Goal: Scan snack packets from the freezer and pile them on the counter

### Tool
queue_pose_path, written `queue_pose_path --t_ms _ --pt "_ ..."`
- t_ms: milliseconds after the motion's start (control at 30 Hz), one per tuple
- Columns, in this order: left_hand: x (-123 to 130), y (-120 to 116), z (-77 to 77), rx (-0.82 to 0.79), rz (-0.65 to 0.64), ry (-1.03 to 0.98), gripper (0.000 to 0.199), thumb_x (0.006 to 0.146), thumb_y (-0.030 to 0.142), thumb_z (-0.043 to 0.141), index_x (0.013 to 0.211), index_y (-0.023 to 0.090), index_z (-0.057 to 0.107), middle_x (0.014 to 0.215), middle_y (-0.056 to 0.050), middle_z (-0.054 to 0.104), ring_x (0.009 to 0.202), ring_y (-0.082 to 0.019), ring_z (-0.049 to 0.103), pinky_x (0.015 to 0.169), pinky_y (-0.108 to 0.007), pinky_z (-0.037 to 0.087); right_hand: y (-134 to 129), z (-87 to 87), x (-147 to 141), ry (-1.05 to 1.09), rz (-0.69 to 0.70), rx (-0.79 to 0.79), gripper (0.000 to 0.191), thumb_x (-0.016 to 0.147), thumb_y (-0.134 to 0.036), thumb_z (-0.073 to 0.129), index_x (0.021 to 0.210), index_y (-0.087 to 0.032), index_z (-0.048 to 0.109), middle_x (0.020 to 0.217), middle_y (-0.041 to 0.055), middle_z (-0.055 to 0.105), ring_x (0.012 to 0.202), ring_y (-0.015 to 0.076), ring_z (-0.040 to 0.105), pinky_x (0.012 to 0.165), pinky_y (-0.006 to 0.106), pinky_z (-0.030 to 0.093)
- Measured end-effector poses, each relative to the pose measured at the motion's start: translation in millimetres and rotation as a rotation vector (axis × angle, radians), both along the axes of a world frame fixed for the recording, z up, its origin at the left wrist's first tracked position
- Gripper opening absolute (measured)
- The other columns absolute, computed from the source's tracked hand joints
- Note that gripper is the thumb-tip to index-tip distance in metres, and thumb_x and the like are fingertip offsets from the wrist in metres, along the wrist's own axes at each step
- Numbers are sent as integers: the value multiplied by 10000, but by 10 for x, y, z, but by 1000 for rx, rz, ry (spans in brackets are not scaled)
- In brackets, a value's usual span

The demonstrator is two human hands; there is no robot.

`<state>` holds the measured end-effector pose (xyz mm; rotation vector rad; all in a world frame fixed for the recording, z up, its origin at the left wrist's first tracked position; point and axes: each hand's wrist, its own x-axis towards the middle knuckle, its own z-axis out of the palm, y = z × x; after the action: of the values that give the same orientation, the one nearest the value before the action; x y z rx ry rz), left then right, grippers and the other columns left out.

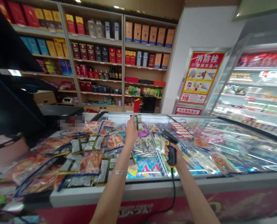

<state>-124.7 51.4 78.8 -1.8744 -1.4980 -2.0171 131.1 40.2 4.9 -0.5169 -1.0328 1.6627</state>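
My right hand (175,153) is wrapped round the grip of a black and yellow barcode scanner (171,146), its cable hanging down over the freezer's front. My left hand (131,130) reaches forward over the chest freezer (89,194) and grips a small silver and green food packet (138,122) by its near side. Many similar packets (95,142) and clear bags of reddish-brown food (90,162) lie heaped on the glass to the left of my left arm. Beneath both hands, colourful frozen packs (147,166) show inside the freezer.
Two more clear food bags (221,160) lie on the glass at the right. A dark monitor-like device (12,71) looms at the left. Shelves of boxed goods (91,51) line the back wall, beside a red and yellow fire hydrant sign (201,77). A lit display fridge (257,87) stands at right.
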Motion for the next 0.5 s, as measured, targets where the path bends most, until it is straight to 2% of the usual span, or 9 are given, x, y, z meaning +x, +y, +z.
queue_pose_path --t_ms 100,200,267,333,433,500 --pt "-530 -373 289 27 165 12 511 886 125 357 1390 197 411 1287 -121 549 1234 -224 496 1075 -405 374 -61 86 -295 76 40 36 242 730 -414 642 850 -209 597 561 -39 490 439 99 457 385 188 408" --pt "-1166 -688 369 -24 370 -28 499 888 146 370 1384 176 418 1292 -138 548 1232 -238 500 1087 -418 359 -134 170 -736 90 123 60 252 720 -420 646 842 -205 598 555 -35 485 434 105 448 377 197 404" --pt "-1546 -879 285 -51 484 -42 491 891 158 372 1380 156 419 1307 -156 539 1242 -246 492 1094 -427 351 -188 188 -1036 76 166 57 257 714 -429 652 826 -206 591 545 -34 481 428 107 442 362 198 390" --pt "-1825 -1062 117 -101 576 -6 480 898 181 370 1373 128 423 1322 -188 526 1255 -266 483 1087 -449 359 -244 160 -1288 64 194 29 262 707 -435 662 810 -207 584 541 -34 478 427 107 438 356 197 382" --pt "-2030 -1290 -188 -285 795 126 497 894 264 430 1346 58 448 1362 -285 458 1293 -371 435 1047 -581 347 -310 58 -1523 38 229 -37 268 675 -429 683 790 -209 582 546 -31 483 425 108 440 360 208 394" --pt "-2065 -1380 -361 -400 954 231 526 876 317 484 1331 52 477 1446 -316 349 1367 -440 308 1036 -675 280 -331 -14 -1579 -9 252 -74 269 650 -424 695 768 -211 581 543 -25 488 417 115 443 355 223 399"
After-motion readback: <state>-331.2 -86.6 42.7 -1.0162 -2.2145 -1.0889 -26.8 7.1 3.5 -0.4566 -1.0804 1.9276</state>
